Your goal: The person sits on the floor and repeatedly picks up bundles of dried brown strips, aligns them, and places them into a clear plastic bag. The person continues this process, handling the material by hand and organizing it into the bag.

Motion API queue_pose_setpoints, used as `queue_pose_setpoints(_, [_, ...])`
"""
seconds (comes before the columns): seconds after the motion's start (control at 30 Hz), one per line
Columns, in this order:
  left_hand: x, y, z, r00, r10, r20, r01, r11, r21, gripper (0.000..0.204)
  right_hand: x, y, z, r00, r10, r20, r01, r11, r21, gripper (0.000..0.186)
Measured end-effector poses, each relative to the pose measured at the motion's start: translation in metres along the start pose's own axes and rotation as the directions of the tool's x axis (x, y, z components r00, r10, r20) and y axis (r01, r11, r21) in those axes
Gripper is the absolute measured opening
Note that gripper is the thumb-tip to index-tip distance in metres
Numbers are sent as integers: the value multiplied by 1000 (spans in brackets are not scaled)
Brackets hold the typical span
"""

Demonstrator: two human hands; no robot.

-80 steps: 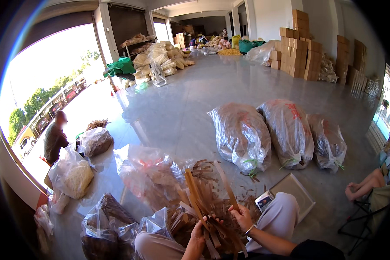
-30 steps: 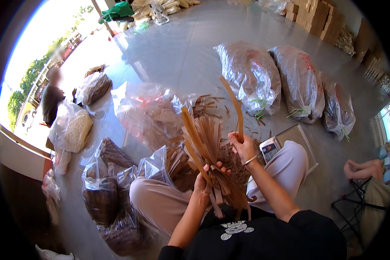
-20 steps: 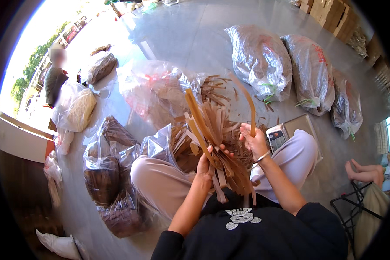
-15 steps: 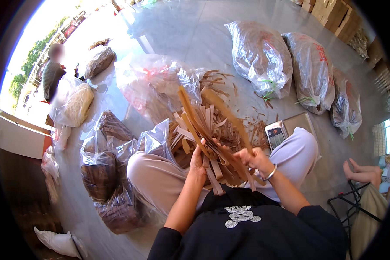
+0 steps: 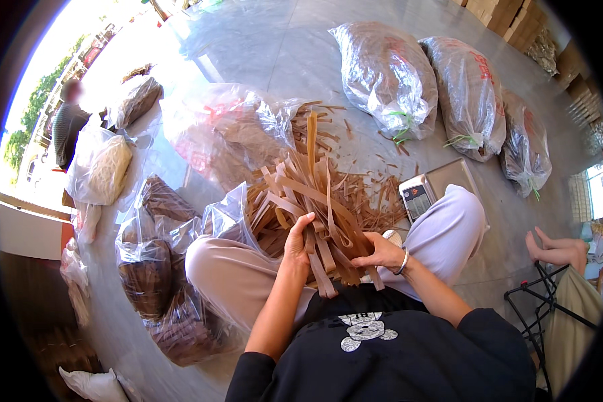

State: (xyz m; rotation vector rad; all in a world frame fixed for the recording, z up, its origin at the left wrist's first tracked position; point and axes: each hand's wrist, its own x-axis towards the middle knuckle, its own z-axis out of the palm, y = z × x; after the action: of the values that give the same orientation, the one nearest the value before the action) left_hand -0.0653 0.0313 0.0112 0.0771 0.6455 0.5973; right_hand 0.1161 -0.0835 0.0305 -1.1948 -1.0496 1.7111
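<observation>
The right hand (image 5: 378,252) has been brought inward; the brown strip bundle (image 5: 321,214) is gripped by it at lower right, by the left hand (image 5: 299,240) at left.

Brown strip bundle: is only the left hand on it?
No, the left hand and the right hand both hold the brown strip bundle.

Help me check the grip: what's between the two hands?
The head view shows a bundle of brown strips between the left hand and the right hand.
</observation>
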Motion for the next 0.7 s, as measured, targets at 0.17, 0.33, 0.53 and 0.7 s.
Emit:
queue_pose_setpoints(0.17, [-7, 6, 7, 999, 23, -28, -23, 999, 29, 35, 2, -1, -3, 1000, -11, -6, 12, 999, 33, 50])
queue_pose_setpoints(0.33, [-2, 11, 0, 994, 104, -39, -101, 993, 64, 33, 3, -14, -7, 998, -64, 2, 64, 990, -129, 48])
queue_pose_setpoints(0.53, [1, 17, -6, 997, 65, -42, -60, 993, 104, 37, -3, -19, -11, 997, 45, -61, -44, 999, 20, 38])
queue_pose_setpoints(0.7, [-1, 26, -7, 986, 160, -37, -150, 969, 197, 40, -9, -17, -20, 999, 45, -23, -45, 999, 2, 34])
